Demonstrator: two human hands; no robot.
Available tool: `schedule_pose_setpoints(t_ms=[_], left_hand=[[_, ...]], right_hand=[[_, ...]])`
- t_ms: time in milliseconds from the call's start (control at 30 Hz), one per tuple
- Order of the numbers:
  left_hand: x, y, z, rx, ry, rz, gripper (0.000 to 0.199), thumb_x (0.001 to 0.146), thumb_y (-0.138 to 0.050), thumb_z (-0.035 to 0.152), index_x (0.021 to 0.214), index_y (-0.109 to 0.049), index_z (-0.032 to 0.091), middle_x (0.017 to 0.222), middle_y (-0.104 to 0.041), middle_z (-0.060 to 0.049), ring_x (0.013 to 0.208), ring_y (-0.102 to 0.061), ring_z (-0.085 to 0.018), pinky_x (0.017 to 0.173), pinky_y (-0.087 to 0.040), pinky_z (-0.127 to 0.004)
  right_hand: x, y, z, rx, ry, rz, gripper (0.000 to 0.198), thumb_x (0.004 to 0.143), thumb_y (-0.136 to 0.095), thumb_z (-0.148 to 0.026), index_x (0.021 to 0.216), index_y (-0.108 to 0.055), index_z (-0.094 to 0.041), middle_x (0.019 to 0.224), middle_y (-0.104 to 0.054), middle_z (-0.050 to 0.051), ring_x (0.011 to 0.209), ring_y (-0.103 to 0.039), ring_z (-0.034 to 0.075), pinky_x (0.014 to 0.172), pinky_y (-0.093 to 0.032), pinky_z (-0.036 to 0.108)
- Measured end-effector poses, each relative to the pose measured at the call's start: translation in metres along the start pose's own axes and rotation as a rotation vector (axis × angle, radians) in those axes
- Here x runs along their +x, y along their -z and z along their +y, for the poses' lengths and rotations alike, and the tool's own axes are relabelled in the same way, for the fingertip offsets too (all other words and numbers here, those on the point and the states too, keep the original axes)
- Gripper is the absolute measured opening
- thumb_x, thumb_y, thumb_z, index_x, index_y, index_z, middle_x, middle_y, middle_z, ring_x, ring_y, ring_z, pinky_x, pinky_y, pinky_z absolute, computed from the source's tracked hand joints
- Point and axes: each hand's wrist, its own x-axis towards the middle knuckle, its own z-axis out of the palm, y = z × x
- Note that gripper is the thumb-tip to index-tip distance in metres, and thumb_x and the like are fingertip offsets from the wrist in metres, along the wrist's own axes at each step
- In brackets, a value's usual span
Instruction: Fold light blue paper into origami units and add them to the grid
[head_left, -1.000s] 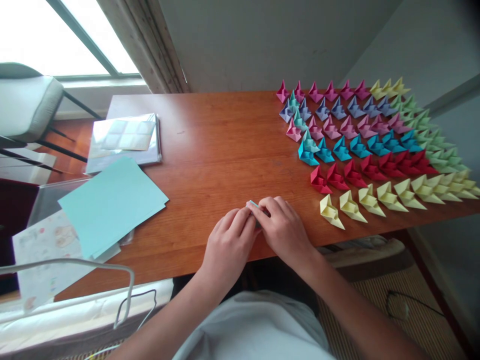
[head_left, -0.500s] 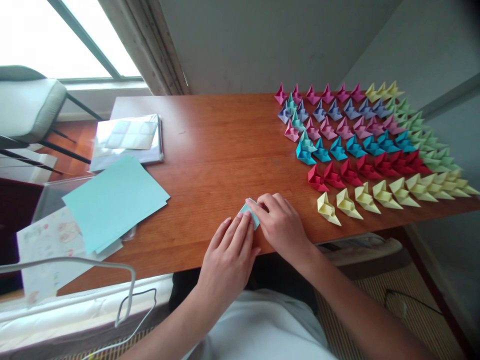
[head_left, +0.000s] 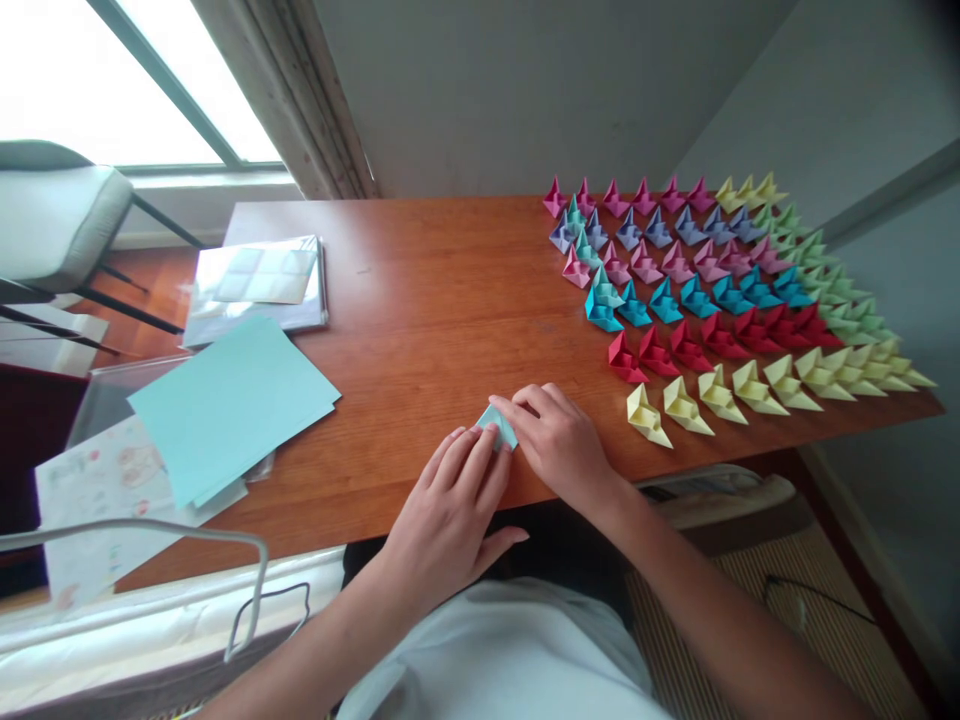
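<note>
Fingers [head_left: 456,460] spread, my left hand [head_left: 439,512] rests on small, folded pale-turquoise paper [head_left: 506,430] that could skew if my right hand [head_left: 561,440], pinch unclear, slips.

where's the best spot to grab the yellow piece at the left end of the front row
Probably pinch the yellow piece lightly by its raised peak, coming from the left and above. The peak stands up above the folded base, and the next yellow piece sits close on the right.
</note>
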Motion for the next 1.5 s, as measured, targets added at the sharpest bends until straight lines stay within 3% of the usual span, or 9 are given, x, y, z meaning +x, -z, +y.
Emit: schedule_pose_setpoints(t_ms=[267,400,500,733,900,1267,1500], left_hand=[[0.000,0.004,-0.008,-0.088,-0.003,0.008,0.067,0.096,-0.053,0.048,0.145,-0.045,0.003,0.152,-0.048,-0.020,0.138,-0.045,-0.036,0.116,-0.038,-0.049],[0.010,0.006,-0.022,-0.132,-0.001,0.081,0.036,0.098,-0.050,0.021,0.132,-0.059,0.011,0.134,-0.065,-0.011,0.117,-0.060,-0.026,0.107,-0.047,-0.042],[0.019,0.005,-0.031,-0.158,0.002,0.099,0.031,0.095,-0.050,0.010,0.123,-0.063,0.013,0.124,-0.069,-0.009,0.103,-0.064,-0.023,0.095,-0.054,-0.037],[0.027,-0.002,-0.033,-0.207,0.068,0.189,0.017,0.095,-0.054,0.012,0.104,-0.068,0.017,0.110,-0.072,-0.005,0.095,-0.065,-0.020,0.087,-0.055,-0.034],[0.029,-0.005,-0.029,-0.178,0.114,0.212,0.014,0.096,-0.053,0.015,0.098,-0.066,0.018,0.111,-0.072,-0.005,0.093,-0.065,-0.020,0.084,-0.055,-0.035],[0.033,-0.005,-0.012,-0.097,0.203,0.220,0.009,0.097,-0.054,0.020,0.096,-0.063,0.020,0.112,-0.071,-0.006,0.097,-0.065,-0.021,0.087,-0.054,-0.035],[0.034,-0.004,-0.012,-0.075,0.198,0.204,0.009,0.097,-0.054,0.019,0.099,-0.062,0.018,0.114,-0.071,-0.006,0.098,-0.066,-0.021,0.087,-0.054,-0.036]], right_hand=[[-0.012,0.007,0.009,0.185,0.054,0.044,0.024,0.099,-0.056,-0.022,0.120,-0.066,-0.017,0.108,-0.069,0.008,0.098,-0.058,0.023,0.091,-0.051,0.038],[-0.018,0.015,0.018,0.227,0.114,-0.020,0.029,0.094,-0.065,-0.028,0.122,-0.065,-0.019,0.115,-0.068,0.009,0.103,-0.058,0.024,0.093,-0.051,0.041],[-0.019,0.016,0.023,0.236,0.109,-0.014,0.030,0.094,-0.065,-0.026,0.123,-0.064,-0.019,0.114,-0.068,0.009,0.103,-0.059,0.024,0.093,-0.052,0.041],[-0.023,0.012,0.016,0.178,0.016,0.059,0.020,0.098,-0.056,-0.019,0.112,-0.070,-0.019,0.099,-0.067,0.008,0.095,-0.058,0.022,0.085,-0.052,0.038],[-0.021,0.012,0.010,0.107,0.003,0.063,0.018,0.099,-0.055,-0.019,0.106,-0.071,-0.019,0.098,-0.067,0.008,0.093,-0.058,0.022,0.085,-0.050,0.037],[-0.006,0.012,-0.001,-0.199,0.088,-0.086,0.034,0.101,-0.048,-0.018,0.133,-0.060,-0.015,0.087,-0.064,0.009,0.084,-0.051,0.025,0.071,-0.040,0.039],[-0.002,0.012,-0.001,-0.229,0.096,-0.142,0.037,0.099,-0.051,-0.021,0.135,-0.058,-0.015,0.088,-0.063,0.009,0.083,-0.049,0.025,0.068,-0.038,0.039]])
